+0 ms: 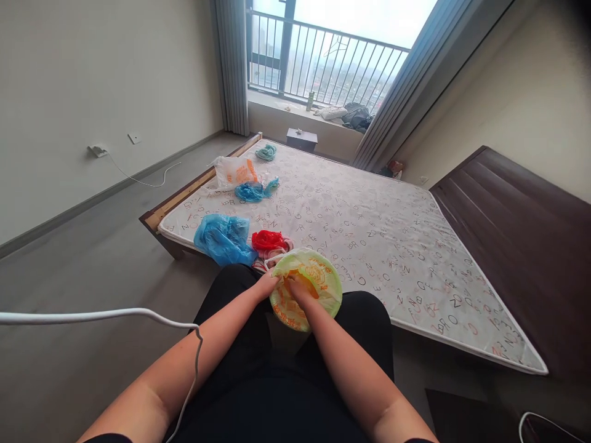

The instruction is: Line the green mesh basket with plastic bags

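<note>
A round, light green trash bin (340, 284) stands between my knees, with a pale plastic bag (318, 267) printed in orange spread over its top. At the bin's left side, my left hand (271, 283) is closed on the bag's edge. My right hand (299, 288) reaches into the orange-looking opening in the middle of the bag. Its fingertips are hidden there, so their grip does not show. Just beyond the bin, a red plastic bag (268, 240) and a crumpled blue plastic bag (224, 237) lie at the mattress edge.
The mattress (369, 227) rests on a dark wooden bed frame. Farther back on it lie a white bag with orange print (235, 172), another blue bag (252, 192) and a teal bundle (266, 152). A white cable (138, 312) hangs across my left arm.
</note>
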`<state>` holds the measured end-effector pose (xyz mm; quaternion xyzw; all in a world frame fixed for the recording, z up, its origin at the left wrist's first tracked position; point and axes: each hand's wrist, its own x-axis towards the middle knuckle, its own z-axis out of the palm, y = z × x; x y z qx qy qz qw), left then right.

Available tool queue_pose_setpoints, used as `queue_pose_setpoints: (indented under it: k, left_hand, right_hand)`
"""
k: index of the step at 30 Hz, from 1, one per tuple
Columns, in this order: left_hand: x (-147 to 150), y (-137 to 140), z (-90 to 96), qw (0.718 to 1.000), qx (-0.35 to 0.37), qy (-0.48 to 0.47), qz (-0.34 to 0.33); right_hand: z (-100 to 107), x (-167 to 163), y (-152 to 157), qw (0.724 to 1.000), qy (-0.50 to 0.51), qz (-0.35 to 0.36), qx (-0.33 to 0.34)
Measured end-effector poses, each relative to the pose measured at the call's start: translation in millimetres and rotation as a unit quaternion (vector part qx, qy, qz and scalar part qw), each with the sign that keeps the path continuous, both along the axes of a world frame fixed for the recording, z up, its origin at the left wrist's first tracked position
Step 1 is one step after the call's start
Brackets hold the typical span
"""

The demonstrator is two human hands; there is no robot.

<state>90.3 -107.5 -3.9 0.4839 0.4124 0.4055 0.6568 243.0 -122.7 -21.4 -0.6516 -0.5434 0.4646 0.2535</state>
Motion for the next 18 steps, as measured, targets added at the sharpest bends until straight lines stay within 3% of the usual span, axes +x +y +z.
queue_pose_setpoints:
  k: [2,6,10,12,13,16,18]
  left_hand:
    - [0.0,-0.5,1.7,1.000,-0.014,-0.019,-0.010]
    - [-2.4,1.1,-2.2,1.000,-0.009,-0.010,-0.001]
    - [-4.6,3.1,-6.5,1.000,-0.008,0.022,-0.005]
    - [-4.5,3.7,-5.1,1.000,-0.001,0.024,-0.012]
    - [-4.0,4.2,-3.6,1.000,0.002,0.023,-0.013]
    - [-1.4,6.2,1.6,1.000,0.000,0.013,-0.001]
    - [0.5,8.0,3.7,1.000,-0.010,0.014,0.016]
  right_hand:
    - [6.2,13.8,11.1,1.000,-0.021,-0.018,0.002]
    - [22.0,37.3,22.8,0.996,-0.051,0.002,0.070]
    - [45.0,55.6,17.7,0.996,-0.032,0.077,0.019]
    - [63.1,70.9,12.3,0.995,-0.008,0.092,0.036]
    - [73.3,81.7,9.7,0.995,-0.008,0.068,0.076]
    - [101.1,126.2,5.6,0.968,-0.074,-0.105,0.215]
    - [110.1,160.1,6.2,0.957,-0.147,-0.139,0.207]
